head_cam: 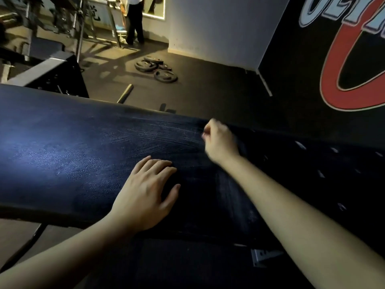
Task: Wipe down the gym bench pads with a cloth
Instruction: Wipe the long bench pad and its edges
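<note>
1. L hand [145, 197] is lying flat by the near edge of the bench pad [62, 153], fingers straight and slightly spread, prob. steadying the body.
2. R hand [220, 140], blurred, is curling its fingers round the cloth [312, 174] at the pad's far edge, apparently wiping; the dark cloth is covering the pad's right end.

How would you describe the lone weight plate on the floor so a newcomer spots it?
Look past the far edge of the long dark bench pad to the floor before the pale wall, where a heap of black weight plates lies. The lone plate lies flat at the heap's near right side, closest to the bench; unlike the others, it is not stacked.
</note>
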A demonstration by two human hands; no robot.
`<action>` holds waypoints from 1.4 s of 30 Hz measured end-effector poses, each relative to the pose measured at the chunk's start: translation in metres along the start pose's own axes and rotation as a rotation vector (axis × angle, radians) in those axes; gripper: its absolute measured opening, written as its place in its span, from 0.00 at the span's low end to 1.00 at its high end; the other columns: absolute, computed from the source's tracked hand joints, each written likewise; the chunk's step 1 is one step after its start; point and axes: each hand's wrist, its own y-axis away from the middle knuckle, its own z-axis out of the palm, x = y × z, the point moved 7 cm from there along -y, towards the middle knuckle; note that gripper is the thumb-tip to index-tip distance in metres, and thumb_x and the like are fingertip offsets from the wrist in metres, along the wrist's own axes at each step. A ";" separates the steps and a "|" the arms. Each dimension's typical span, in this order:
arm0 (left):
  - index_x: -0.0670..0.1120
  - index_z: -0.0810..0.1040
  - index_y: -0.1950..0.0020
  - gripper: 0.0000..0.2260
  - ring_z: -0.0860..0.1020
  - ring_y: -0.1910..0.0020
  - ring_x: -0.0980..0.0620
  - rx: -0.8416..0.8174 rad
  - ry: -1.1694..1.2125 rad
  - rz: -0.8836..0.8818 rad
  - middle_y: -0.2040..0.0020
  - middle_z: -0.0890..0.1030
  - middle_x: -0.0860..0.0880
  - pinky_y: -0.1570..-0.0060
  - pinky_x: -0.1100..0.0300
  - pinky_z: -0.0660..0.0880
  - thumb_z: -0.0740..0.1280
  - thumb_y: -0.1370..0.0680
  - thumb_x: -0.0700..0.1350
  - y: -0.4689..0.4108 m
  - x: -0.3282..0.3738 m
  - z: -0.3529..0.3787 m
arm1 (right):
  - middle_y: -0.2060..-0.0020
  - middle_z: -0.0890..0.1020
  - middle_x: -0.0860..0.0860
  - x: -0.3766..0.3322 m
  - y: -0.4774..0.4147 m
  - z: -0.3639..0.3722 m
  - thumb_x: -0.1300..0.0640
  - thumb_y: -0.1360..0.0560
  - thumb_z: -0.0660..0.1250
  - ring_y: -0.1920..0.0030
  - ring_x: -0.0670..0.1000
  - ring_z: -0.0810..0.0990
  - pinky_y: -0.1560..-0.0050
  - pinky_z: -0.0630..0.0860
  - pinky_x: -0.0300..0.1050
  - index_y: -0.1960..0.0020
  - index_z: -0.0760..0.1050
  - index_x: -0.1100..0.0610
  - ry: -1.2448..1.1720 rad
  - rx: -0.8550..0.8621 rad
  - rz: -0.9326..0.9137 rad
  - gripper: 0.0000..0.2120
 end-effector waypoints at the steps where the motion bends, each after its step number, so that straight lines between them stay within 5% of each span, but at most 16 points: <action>1: 0.49 0.80 0.35 0.22 0.75 0.33 0.50 -0.002 0.003 -0.002 0.34 0.79 0.52 0.22 0.50 0.60 0.59 0.20 0.59 0.000 0.000 0.000 | 0.52 0.80 0.55 -0.015 0.040 -0.009 0.60 0.23 0.68 0.50 0.58 0.78 0.51 0.74 0.53 0.49 0.74 0.56 -0.077 -0.044 -0.074 0.04; 5: 0.48 0.81 0.34 0.23 0.75 0.32 0.51 0.007 0.006 -0.006 0.34 0.80 0.52 0.22 0.50 0.60 0.58 0.20 0.60 0.002 0.002 0.000 | 0.55 0.76 0.47 -0.062 0.181 -0.054 0.61 0.23 0.67 0.54 0.48 0.74 0.52 0.72 0.42 0.50 0.74 0.53 -0.229 -0.282 -0.403 0.05; 7: 0.48 0.80 0.34 0.23 0.75 0.32 0.51 0.006 0.011 -0.002 0.34 0.80 0.52 0.22 0.51 0.60 0.59 0.20 0.60 0.001 0.004 0.000 | 0.56 0.77 0.47 -0.051 0.178 -0.062 0.57 0.22 0.65 0.55 0.48 0.74 0.53 0.72 0.42 0.50 0.74 0.54 -0.181 -0.242 -0.437 0.02; 11: 0.48 0.81 0.34 0.22 0.75 0.32 0.51 0.006 0.017 -0.004 0.34 0.80 0.52 0.22 0.50 0.61 0.59 0.20 0.59 -0.001 0.004 -0.002 | 0.55 0.80 0.57 0.013 0.041 -0.033 0.56 0.23 0.65 0.53 0.60 0.78 0.51 0.75 0.55 0.52 0.75 0.57 -0.014 -0.047 -0.180 0.04; 16: 0.46 0.82 0.37 0.19 0.77 0.34 0.51 0.045 0.056 -0.007 0.35 0.81 0.51 0.23 0.50 0.62 0.62 0.20 0.56 0.000 0.001 -0.002 | 0.43 0.80 0.60 0.029 -0.084 0.010 0.60 0.20 0.65 0.41 0.63 0.78 0.44 0.73 0.51 0.42 0.75 0.59 0.118 0.002 0.113 0.08; 20: 0.46 0.82 0.38 0.18 0.78 0.35 0.51 0.087 0.064 0.000 0.37 0.81 0.51 0.23 0.50 0.63 0.62 0.21 0.54 0.004 -0.001 -0.007 | 0.51 0.82 0.57 -0.062 0.001 0.020 0.60 0.23 0.69 0.50 0.58 0.79 0.54 0.68 0.45 0.47 0.77 0.58 -0.142 -0.111 -0.168 0.05; 23: 0.46 0.82 0.39 0.18 0.79 0.37 0.51 0.081 0.059 0.022 0.38 0.82 0.51 0.23 0.50 0.63 0.61 0.21 0.54 0.005 0.002 -0.007 | 0.53 0.82 0.53 -0.042 0.069 -0.012 0.57 0.22 0.68 0.51 0.54 0.78 0.52 0.71 0.47 0.48 0.77 0.57 -0.161 -0.140 -0.333 0.04; 28: 0.46 0.83 0.39 0.18 0.79 0.37 0.51 0.062 0.055 0.009 0.38 0.82 0.52 0.24 0.49 0.64 0.62 0.20 0.55 0.003 0.005 -0.006 | 0.50 0.81 0.63 0.135 0.008 -0.081 0.59 0.22 0.67 0.49 0.66 0.80 0.51 0.75 0.55 0.47 0.76 0.59 0.232 0.046 0.256 0.06; 30: 0.47 0.83 0.40 0.18 0.79 0.38 0.51 0.061 0.052 0.003 0.39 0.82 0.53 0.24 0.49 0.64 0.62 0.21 0.55 0.001 0.004 -0.006 | 0.47 0.81 0.64 0.134 -0.015 -0.073 0.61 0.23 0.66 0.45 0.66 0.80 0.48 0.76 0.55 0.44 0.75 0.61 0.282 0.072 0.368 0.09; 37: 0.48 0.82 0.38 0.18 0.78 0.36 0.52 0.036 0.027 0.008 0.37 0.81 0.54 0.23 0.50 0.63 0.61 0.21 0.55 0.003 0.003 -0.004 | 0.46 0.82 0.59 -0.040 -0.024 0.009 0.58 0.20 0.66 0.45 0.62 0.79 0.49 0.74 0.50 0.42 0.76 0.58 0.006 -0.085 0.015 0.07; 40: 0.48 0.82 0.38 0.18 0.78 0.35 0.52 0.033 0.029 0.011 0.37 0.81 0.54 0.23 0.49 0.63 0.61 0.21 0.56 0.003 0.004 -0.005 | 0.49 0.82 0.57 -0.018 0.023 -0.012 0.57 0.19 0.66 0.51 0.59 0.80 0.54 0.76 0.51 0.45 0.76 0.58 -0.041 -0.094 -0.161 0.06; 42: 0.49 0.82 0.39 0.18 0.78 0.36 0.52 0.038 0.032 0.009 0.38 0.81 0.54 0.24 0.49 0.64 0.60 0.21 0.56 0.003 0.004 -0.005 | 0.51 0.83 0.58 0.045 0.034 -0.044 0.57 0.21 0.67 0.51 0.61 0.80 0.55 0.77 0.51 0.46 0.77 0.58 0.051 0.003 -0.036 0.05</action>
